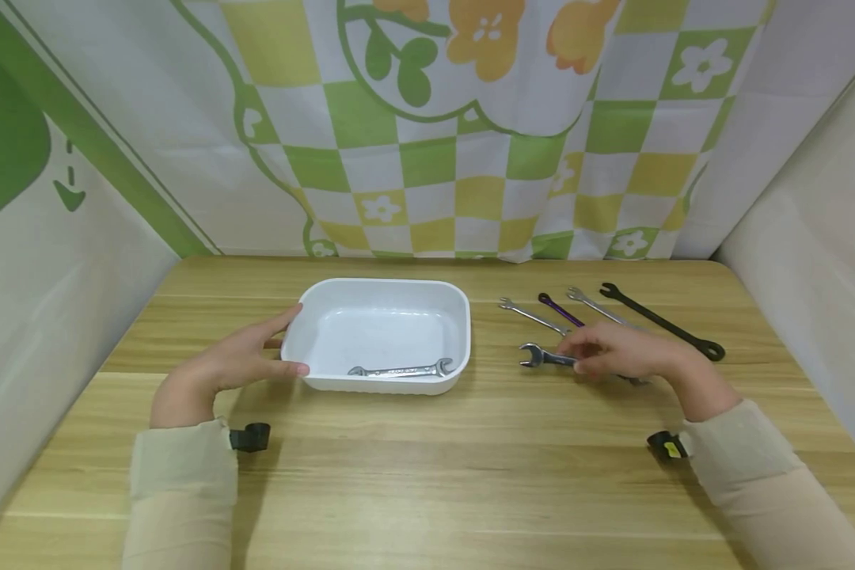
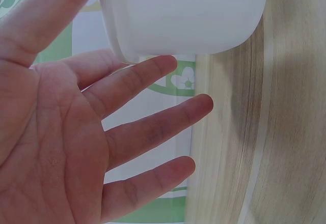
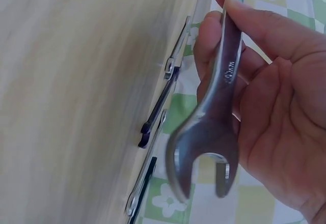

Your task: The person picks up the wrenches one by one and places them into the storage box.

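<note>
A white rectangular tray (image 1: 381, 385) stands on the table left of centre, with one silver wrench (image 1: 399, 371) lying along its near inside wall. My left hand (image 1: 235, 360) is at the tray's left end, thumb at the near rim and index finger farther back along the side. In the left wrist view its fingers (image 2: 147, 135) are straight and spread beside the white wall. To the right of the tray, my right hand (image 1: 623, 348) pinches a larger silver combination wrench (image 3: 209, 127) by its shaft between thumb and fingers. Its open-ended head (image 1: 533, 355) points left toward the tray.
Behind my right hand lie a slim silver wrench (image 1: 534, 317), a purple wrench (image 1: 561, 308), another silver wrench (image 1: 602, 306) and a long black wrench (image 1: 659, 319). A checked, flowered cloth (image 1: 427, 166) hangs along the table's back edge (image 1: 256, 261).
</note>
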`<act>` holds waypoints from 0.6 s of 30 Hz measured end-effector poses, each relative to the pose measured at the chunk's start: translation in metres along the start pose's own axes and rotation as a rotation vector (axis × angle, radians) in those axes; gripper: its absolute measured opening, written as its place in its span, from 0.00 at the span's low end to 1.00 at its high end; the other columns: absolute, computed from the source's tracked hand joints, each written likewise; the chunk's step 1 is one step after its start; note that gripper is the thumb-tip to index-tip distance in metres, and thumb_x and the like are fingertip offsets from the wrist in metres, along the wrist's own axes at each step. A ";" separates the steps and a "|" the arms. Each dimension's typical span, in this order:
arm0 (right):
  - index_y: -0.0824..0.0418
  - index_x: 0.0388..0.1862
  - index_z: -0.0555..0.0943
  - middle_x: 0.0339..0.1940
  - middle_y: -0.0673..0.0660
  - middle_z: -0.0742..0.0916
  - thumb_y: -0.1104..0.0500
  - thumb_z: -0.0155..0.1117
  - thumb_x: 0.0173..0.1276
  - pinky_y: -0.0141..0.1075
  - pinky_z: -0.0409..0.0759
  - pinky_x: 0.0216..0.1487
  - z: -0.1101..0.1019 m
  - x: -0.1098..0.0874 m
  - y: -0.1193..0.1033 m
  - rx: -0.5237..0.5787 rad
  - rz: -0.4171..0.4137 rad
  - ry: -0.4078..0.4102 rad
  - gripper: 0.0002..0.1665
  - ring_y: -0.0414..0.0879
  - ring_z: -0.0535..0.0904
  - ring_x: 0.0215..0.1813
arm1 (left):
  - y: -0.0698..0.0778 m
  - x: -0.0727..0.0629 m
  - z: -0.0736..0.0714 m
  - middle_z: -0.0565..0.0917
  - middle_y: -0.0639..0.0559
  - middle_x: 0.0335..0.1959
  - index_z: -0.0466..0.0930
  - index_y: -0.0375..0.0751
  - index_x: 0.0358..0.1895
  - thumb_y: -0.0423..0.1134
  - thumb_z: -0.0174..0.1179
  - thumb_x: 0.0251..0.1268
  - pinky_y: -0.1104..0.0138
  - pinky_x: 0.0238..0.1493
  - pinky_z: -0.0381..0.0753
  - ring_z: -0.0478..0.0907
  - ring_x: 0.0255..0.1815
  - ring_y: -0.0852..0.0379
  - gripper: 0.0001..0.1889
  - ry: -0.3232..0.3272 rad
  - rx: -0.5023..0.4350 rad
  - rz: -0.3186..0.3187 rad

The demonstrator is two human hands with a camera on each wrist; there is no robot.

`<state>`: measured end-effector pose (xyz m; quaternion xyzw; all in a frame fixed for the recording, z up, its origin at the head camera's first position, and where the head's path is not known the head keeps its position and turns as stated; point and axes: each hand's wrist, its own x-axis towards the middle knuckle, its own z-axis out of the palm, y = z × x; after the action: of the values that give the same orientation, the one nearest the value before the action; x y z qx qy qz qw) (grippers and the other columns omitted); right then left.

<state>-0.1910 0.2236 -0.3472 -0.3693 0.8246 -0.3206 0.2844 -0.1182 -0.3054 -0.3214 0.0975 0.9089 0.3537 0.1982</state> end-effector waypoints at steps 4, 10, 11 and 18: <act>0.67 0.55 0.82 0.33 0.56 0.84 0.66 0.59 0.72 0.32 0.79 0.34 -0.001 0.001 -0.005 -0.041 0.000 0.037 0.15 0.36 0.76 0.31 | 0.000 0.000 0.000 0.54 0.31 0.78 0.36 0.46 0.82 0.53 0.69 0.61 0.41 0.63 0.73 0.64 0.73 0.30 0.56 0.001 0.005 -0.002; 0.65 0.57 0.82 0.41 0.56 0.86 0.64 0.60 0.72 0.33 0.79 0.40 -0.003 0.002 -0.013 -0.116 -0.011 0.095 0.16 0.35 0.76 0.38 | 0.000 0.001 0.000 0.57 0.29 0.77 0.35 0.46 0.82 0.53 0.69 0.60 0.41 0.63 0.73 0.64 0.73 0.30 0.57 -0.002 0.014 -0.013; 0.64 0.57 0.82 0.42 0.56 0.86 0.64 0.60 0.72 0.33 0.79 0.41 -0.004 0.002 -0.015 -0.125 -0.011 0.101 0.16 0.35 0.76 0.39 | 0.000 0.001 0.000 0.58 0.29 0.77 0.35 0.46 0.82 0.53 0.69 0.60 0.41 0.63 0.73 0.63 0.73 0.30 0.57 -0.003 0.013 -0.014; 0.62 0.57 0.83 0.37 0.51 0.83 0.62 0.60 0.73 0.33 0.77 0.36 -0.008 0.009 -0.030 -0.146 -0.043 0.140 0.16 0.38 0.74 0.36 | 0.000 0.001 -0.001 0.57 0.30 0.77 0.35 0.47 0.82 0.54 0.69 0.61 0.40 0.62 0.73 0.63 0.73 0.29 0.57 -0.005 0.015 -0.019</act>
<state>-0.1889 0.2035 -0.3221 -0.3835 0.8555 -0.2905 0.1914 -0.1196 -0.3055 -0.3211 0.0912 0.9119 0.3449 0.2031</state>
